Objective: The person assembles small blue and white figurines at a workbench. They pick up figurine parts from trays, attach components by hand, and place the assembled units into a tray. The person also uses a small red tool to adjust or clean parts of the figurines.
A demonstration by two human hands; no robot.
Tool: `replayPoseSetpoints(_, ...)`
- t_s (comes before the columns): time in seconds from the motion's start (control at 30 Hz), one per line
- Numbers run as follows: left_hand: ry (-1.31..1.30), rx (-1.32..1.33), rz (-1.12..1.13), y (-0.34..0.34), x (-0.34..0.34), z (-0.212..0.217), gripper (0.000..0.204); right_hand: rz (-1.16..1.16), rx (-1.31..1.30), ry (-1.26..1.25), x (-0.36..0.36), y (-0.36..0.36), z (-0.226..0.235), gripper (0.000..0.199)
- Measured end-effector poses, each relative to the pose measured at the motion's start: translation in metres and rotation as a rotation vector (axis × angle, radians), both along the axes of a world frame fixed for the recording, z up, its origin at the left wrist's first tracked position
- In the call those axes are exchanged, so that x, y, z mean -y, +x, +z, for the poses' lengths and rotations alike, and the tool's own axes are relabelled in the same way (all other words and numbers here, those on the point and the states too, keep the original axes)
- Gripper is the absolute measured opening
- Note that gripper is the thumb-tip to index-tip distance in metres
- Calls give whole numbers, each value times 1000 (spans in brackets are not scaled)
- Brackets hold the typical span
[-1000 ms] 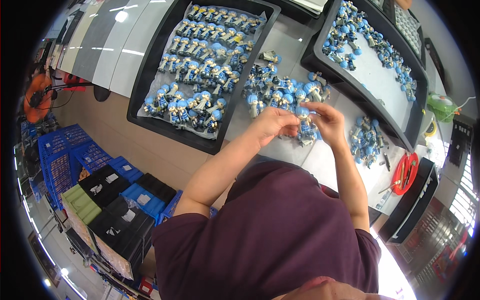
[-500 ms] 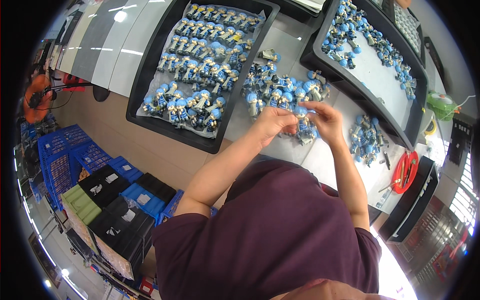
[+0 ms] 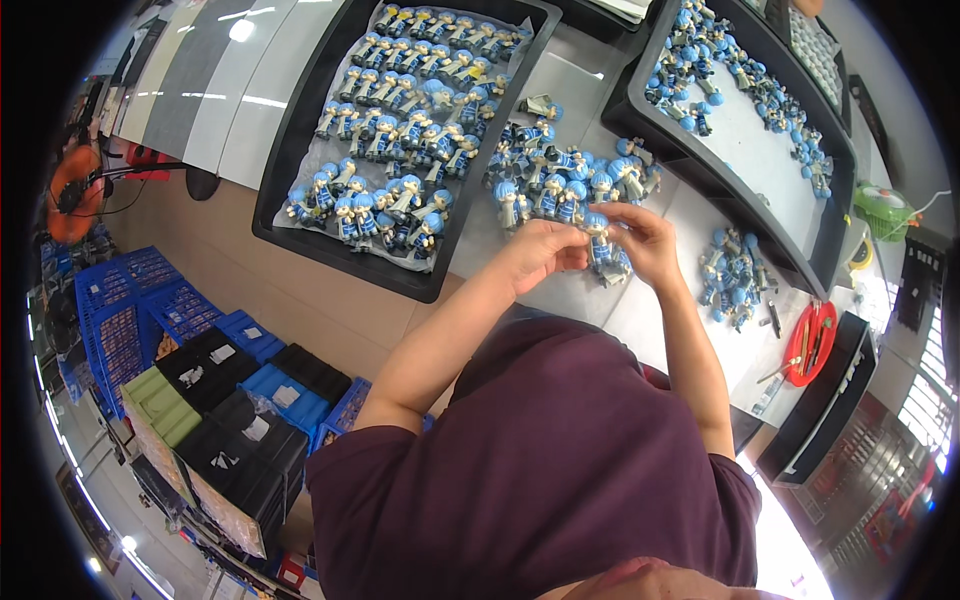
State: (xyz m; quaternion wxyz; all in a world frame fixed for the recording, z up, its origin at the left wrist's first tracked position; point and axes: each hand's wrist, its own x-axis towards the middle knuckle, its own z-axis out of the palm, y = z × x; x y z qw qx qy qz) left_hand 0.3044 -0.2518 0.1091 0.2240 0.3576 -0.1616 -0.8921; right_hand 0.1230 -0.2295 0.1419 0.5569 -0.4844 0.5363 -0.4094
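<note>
Between my two hands is a small blue-haired figurine in a blue and white outfit, its head toward the far side. The fingers of my left hand pinch it from the left. My right hand grips it from the right, thumb and forefinger by its head and side. Just beyond my hands lies a loose pile of similar figurines on the grey table. One or more figurines lie right under the held one, partly hidden by it.
A black tray with rows of figurines on plastic lining lies to the left. At the right stands another black tray with scattered figurines. Nearer are a small figurine heap and a red dish of tools. Stacked crates stand lower left.
The held figurine and both hands have shifted slightly left, and the figurine's body now shows more fully between my fingers. Piles and trays look unchanged.
</note>
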Motion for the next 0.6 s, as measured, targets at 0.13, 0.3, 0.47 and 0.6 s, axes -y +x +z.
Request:
replayPoseSetpoints(0.13,-283,311,136,10,-13,18,17,-112,33,-94,-2,-13,-12,27)
replayPoseSetpoints(0.3,-890,902,335,40,-24,-4,55,-201,-26,-109,6,-10,-22,26)
replayPoseSetpoints(0.47,-928,1104,204,28,-23,-24,112,-171,-377,-185,14,18,-21,22)
replayPoseSetpoints(0.6,-717,886,362,18,-11,-34,113,-200,-643,-341,13,23,-26,27)
